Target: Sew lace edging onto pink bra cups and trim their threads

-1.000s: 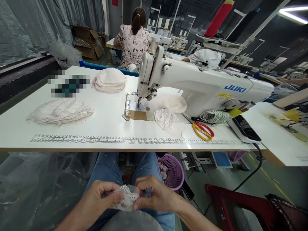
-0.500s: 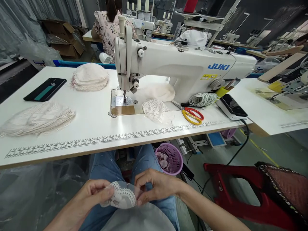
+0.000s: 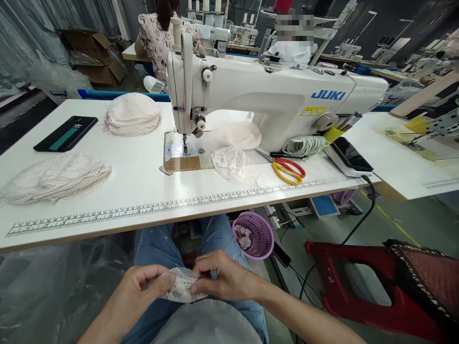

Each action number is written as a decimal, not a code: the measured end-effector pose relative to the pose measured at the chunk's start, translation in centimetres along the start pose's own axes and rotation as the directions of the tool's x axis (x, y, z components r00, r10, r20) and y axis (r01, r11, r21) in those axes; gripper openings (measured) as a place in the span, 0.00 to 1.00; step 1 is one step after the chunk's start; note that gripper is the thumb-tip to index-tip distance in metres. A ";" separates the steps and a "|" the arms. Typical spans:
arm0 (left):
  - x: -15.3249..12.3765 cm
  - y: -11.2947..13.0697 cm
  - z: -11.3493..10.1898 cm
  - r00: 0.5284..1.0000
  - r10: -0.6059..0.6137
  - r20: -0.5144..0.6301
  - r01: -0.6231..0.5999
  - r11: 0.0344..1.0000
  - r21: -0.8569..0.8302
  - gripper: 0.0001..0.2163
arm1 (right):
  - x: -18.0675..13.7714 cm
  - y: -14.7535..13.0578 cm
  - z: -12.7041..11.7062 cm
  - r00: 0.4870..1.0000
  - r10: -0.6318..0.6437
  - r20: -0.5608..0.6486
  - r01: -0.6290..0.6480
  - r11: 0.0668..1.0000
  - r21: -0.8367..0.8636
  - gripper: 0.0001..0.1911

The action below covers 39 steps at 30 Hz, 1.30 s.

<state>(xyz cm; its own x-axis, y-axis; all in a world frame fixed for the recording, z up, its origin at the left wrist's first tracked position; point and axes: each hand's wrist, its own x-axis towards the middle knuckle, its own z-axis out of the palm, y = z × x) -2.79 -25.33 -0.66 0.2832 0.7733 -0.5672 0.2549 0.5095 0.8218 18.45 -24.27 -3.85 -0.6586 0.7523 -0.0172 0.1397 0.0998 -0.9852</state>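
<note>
Over my lap, below the table's front edge, both hands pinch one small white lace piece (image 3: 178, 286). My left hand (image 3: 139, 291) grips its left side with curled fingers. My right hand (image 3: 222, 277) pinches its right edge with thumb and fingertips. A white JUKI sewing machine (image 3: 265, 95) stands on the white table (image 3: 143, 191) above my hands. Another lace piece (image 3: 233, 165) lies beside the needle plate (image 3: 177, 153).
A stack of lace pieces (image 3: 53, 177) lies at the table's left, a stack of pale cups (image 3: 132, 114) and a black phone (image 3: 66, 134) behind it. Yellow and red scissors (image 3: 287, 170) and a coiled cord (image 3: 304, 145) lie right. A purple basket (image 3: 253, 234) and red stool (image 3: 376, 286) stand on the floor. A person (image 3: 161, 33) sits beyond.
The view has swung right and down since a second ago. My hands have kept hold of the lace piece, and my right fingers have closed in on its edge.
</note>
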 end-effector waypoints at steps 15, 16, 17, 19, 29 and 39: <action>1.2 -1.0 -1.2 0.985 0.087 0.150 -0.088 0.996 -0.002 0.17 | 0.4 -1.0 -0.2 0.957 0.285 0.056 -0.287 0.897 0.336 0.20; 1.2 -1.0 -1.2 0.986 0.090 0.138 -0.092 0.996 0.009 0.17 | 0.4 -1.0 -0.2 0.957 0.283 0.059 -0.286 0.898 0.334 0.20; 1.1 -1.0 -1.2 0.987 0.094 0.130 -0.096 0.995 0.010 0.16 | 0.4 -0.9 -0.2 0.958 0.280 0.062 -0.284 0.899 0.333 0.20; 1.0 -1.0 -1.2 0.987 0.110 0.115 -0.109 0.994 -0.016 0.16 | 0.4 -0.7 -0.1 0.957 0.279 0.078 -0.288 0.894 0.342 0.21; -0.1 2.4 -2.3 0.974 0.068 0.216 -0.088 0.993 0.083 0.11 | 2.3 -2.5 -0.3 0.979 0.069 0.190 -0.092 0.989 0.114 0.25; 0.0 9.0 -6.3 0.989 0.133 0.069 -0.150 0.886 0.438 0.09 | 7.6 -6.3 -1.4 0.995 0.072 0.076 -0.063 0.991 -0.114 0.10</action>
<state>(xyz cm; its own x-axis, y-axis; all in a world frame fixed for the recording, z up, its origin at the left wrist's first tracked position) -6.33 -18.33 7.04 0.3773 0.8067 -0.4549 0.5885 0.1704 0.7903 13.62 -18.24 2.51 -0.7015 0.7056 -0.1006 0.2642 0.1263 -0.9562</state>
